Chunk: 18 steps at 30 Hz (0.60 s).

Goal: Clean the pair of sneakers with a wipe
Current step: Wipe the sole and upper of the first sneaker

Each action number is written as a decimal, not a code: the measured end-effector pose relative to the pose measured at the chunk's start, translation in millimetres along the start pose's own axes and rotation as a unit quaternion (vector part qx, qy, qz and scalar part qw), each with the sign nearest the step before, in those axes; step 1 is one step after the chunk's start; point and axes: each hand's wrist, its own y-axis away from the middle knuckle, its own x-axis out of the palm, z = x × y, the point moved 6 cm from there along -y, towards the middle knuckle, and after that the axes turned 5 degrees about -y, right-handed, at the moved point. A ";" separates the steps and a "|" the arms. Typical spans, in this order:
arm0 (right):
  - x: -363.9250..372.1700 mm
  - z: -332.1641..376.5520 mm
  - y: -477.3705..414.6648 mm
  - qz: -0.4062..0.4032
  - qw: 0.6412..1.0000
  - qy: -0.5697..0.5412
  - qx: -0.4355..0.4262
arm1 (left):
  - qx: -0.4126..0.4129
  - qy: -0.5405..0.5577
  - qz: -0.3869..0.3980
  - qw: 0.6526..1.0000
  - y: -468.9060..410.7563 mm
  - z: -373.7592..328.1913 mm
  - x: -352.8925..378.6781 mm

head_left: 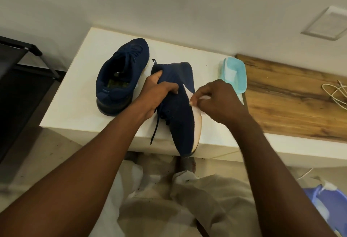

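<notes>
Two navy blue sneakers are on a white table (75, 105). One sneaker (122, 75) stands upright at the left, its opening facing me. The other sneaker (180, 112) lies tilted on its side, toe toward me past the table's front edge, pale sole edge facing right. My left hand (155, 94) grips this sneaker at its collar. My right hand (216, 101) pinches a white wipe (195, 98) against the sole's pale edge. A dark lace hangs from the shoe over the table front.
A light blue wipe pack (236, 75) lies at the table's right edge. A wooden surface (291, 101) with a white cable (336, 94) extends to the right. A dark rack (22, 71) stands at the left. A blue bag (330, 206) sits on the floor at lower right.
</notes>
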 end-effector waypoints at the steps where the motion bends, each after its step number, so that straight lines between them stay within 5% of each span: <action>1: 3.5 -0.7 -6.8 -0.035 0.999 0.003 -0.007 | 0.000 0.001 0.002 1.000 -0.2 0.4 0.4; 4: 12.2 0.5 -19.1 -0.060 0.998 -0.006 -0.002 | 0.001 0.004 -0.003 1.000 0.2 0.9 -0.2; 10: -6.3 5.9 16.9 0.101 0.994 0.028 0.011 | 0.001 0.004 -0.004 1.000 -2.3 3.5 -1.1; 18: 7.4 -0.3 -14.8 -0.070 0.997 0.008 0.016 | 0.043 -0.023 0.000 0.999 -3.7 0.4 0.5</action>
